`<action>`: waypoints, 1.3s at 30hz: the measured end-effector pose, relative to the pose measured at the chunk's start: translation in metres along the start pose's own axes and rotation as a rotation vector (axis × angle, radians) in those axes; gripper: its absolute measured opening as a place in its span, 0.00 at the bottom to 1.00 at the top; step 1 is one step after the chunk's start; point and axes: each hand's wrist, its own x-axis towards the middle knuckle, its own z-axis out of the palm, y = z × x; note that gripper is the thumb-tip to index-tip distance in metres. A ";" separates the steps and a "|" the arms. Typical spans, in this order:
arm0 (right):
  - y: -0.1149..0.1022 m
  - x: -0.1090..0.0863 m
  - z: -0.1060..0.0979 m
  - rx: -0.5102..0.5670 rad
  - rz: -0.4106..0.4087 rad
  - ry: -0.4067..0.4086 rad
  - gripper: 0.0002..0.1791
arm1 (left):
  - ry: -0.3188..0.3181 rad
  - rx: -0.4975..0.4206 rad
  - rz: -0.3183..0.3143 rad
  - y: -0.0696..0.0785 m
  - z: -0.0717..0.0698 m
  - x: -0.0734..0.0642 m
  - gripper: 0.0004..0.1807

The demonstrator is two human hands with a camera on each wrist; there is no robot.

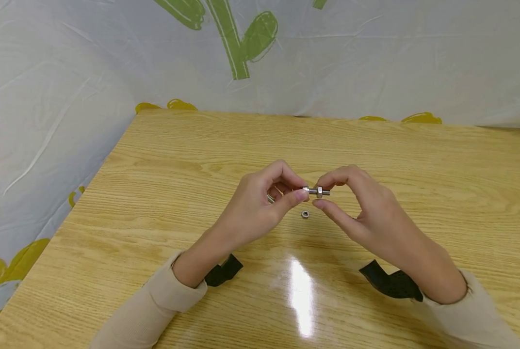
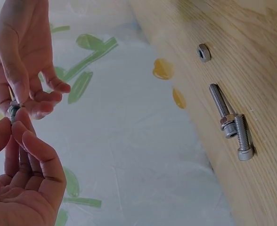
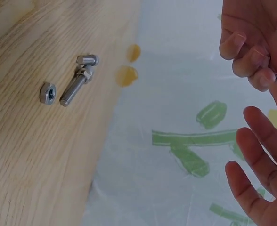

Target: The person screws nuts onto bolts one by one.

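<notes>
In the head view my left hand [image 1: 260,203] pinches a metal bolt [image 1: 313,191] between thumb and index finger and holds it level above the table. A hex nut [image 1: 319,192] sits partway along the bolt's thread. My right hand [image 1: 365,208] is at that nut, its index fingertip touching the top and its thumb tip just below, slightly apart. The fingers hide the bolt's left end. A loose nut [image 1: 305,214] lies on the table below. Two more bolts lie together in the left wrist view: a bolt with a nut on it [image 2: 218,100] and a socket-head bolt [image 2: 243,136].
The wood-grain table [image 1: 190,145] reaches back to a pale sheet [image 1: 351,63] with green and yellow plant prints. The sheet also hangs along the left edge. Black straps [image 1: 391,283] stick out by both wrists. A bright reflection lies on the table front.
</notes>
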 end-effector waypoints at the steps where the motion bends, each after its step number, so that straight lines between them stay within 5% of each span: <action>1: 0.000 0.000 0.000 -0.001 -0.012 0.009 0.26 | -0.002 -0.003 -0.005 0.000 0.000 0.000 0.05; 8: 0.000 0.000 0.001 -0.009 -0.038 0.019 0.24 | -0.006 -0.003 -0.012 0.000 0.000 0.000 0.05; 15: 0.000 -0.001 0.000 -0.012 0.036 -0.053 0.09 | -0.006 -0.008 -0.017 0.001 0.001 0.000 0.05; 24: -0.001 -0.002 0.000 -0.005 0.137 -0.066 0.14 | -0.017 -0.021 -0.025 0.001 0.003 0.000 0.05; 32: 0.000 -0.001 -0.003 -0.007 -0.015 -0.012 0.20 | -0.004 -0.010 -0.010 0.002 0.001 0.000 0.05; 39: 0.002 0.001 -0.002 -0.029 -0.039 0.012 0.27 | -0.005 -0.013 -0.008 0.001 0.001 0.000 0.05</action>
